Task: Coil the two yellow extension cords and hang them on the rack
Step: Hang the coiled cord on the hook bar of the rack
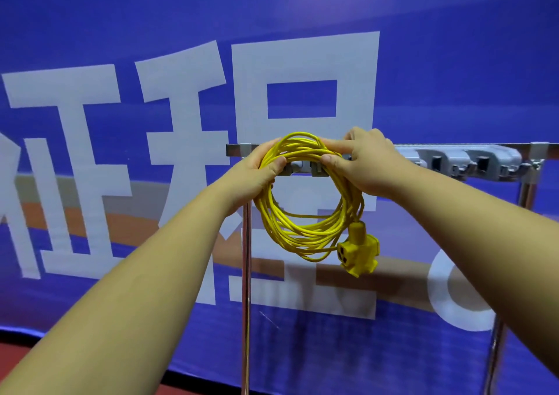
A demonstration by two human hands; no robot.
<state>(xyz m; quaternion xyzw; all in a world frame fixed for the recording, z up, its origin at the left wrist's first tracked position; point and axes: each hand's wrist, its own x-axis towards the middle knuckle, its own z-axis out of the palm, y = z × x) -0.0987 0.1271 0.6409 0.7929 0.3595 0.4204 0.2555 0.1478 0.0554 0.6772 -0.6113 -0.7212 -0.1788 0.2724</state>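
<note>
Blue banner fills the background, so it's no factor.

Chrome rack stands centre to right of frame, top bar running off the right edge. It looks like a light tube frame on thin posts. A hard downward tug while seating the cord could rock it.

Yellow extension cord coil is mid-frame, its top held up against the bar and the rest hanging free below. Nothing visibly ties the loops and they're uneven. Main risk is that only some strands catch the hook, so the rest drop and the coil opens up on release.

Left hand is curled round the coil's upper-left side. Right hand pinches the upper-right strands between thumb and fingers. Both hands cover the contact area, so I can't tell if the bundle is over a hook yet. If it isn't, letting go drops the whole coil.

Grey hook blocks sit along the bar at the right, and one more, the hook behind coil, shows through the loop. The hooks look short, so a thick bundle may sit on the tip and slide off.

Socket end dangles at the coil's lower right. It's an off-centre weight, likely to drag its strand down and skew the hang.

The second cord isn't in view.
</note>
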